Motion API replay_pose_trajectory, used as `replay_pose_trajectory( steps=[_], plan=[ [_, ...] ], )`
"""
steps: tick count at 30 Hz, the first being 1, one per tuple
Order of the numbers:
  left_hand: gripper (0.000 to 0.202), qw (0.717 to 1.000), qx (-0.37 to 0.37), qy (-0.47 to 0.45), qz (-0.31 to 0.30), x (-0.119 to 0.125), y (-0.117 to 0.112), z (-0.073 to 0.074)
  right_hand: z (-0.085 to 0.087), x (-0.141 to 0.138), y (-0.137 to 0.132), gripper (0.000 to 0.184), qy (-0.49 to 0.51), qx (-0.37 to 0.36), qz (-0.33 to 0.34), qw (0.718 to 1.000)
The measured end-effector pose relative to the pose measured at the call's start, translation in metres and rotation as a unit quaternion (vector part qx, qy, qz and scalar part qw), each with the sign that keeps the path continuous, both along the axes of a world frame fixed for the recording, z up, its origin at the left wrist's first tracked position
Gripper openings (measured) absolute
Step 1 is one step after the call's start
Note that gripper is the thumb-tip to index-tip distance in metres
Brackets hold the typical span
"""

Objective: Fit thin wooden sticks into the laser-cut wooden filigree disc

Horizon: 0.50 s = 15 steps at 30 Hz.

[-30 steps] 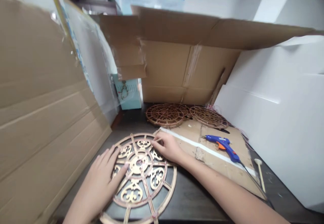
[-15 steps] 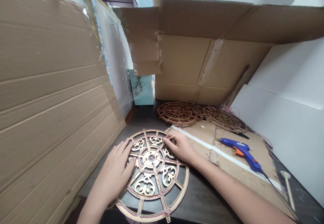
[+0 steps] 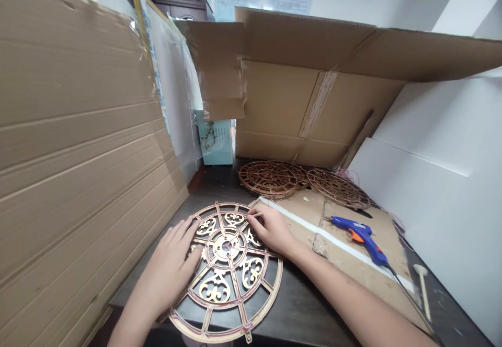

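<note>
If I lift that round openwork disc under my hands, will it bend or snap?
The openwork disc looks thin and flat, so probably light and fairly stiff. Its slender spokes and scrolls look breakable. Lying flat, it should slide, not roll.

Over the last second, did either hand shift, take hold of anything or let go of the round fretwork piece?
Little changed; mostly the camera view shifted. The left hand still lies flat on the round fretwork disc, and the right hand still pinches a thin stick at the disc's far edge. Nothing was picked up or released. The glue gun and the stacked discs on the cardboard sheet stayed put.
</note>
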State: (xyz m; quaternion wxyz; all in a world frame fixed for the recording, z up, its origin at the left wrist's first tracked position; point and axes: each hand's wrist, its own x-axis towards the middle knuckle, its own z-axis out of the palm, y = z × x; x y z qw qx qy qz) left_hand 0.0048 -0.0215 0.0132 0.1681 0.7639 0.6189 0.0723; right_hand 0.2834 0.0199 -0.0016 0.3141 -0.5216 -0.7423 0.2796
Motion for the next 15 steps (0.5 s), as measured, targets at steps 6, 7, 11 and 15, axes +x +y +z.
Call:
replay_pose_trajectory(
  steps=[6, 7, 11, 15],
  plan=[
    [0.068, 1.0, -0.026, 0.012, -0.005, -0.002, 0.001, -0.002, 0.003, 0.003, 0.003, 0.029, 0.11, -0.043, -0.059, 0.991],
    [0.07, 0.999, -0.03, 0.014, -0.006, -0.002, 0.001, -0.002, 0.003, 0.004, 0.003, 0.034, 0.118, -0.051, -0.068, 0.989],
    [0.073, 0.999, -0.037, 0.011, -0.001, -0.002, 0.003, -0.004, 0.006, 0.003, 0.003, 0.045, 0.098, -0.057, -0.073, 0.991],
    [0.073, 1.0, -0.017, -0.017, 0.002, -0.006, 0.009, -0.012, 0.012, -0.009, -0.001, 0.044, 0.26, -0.181, -0.088, 0.944]
  ],
)
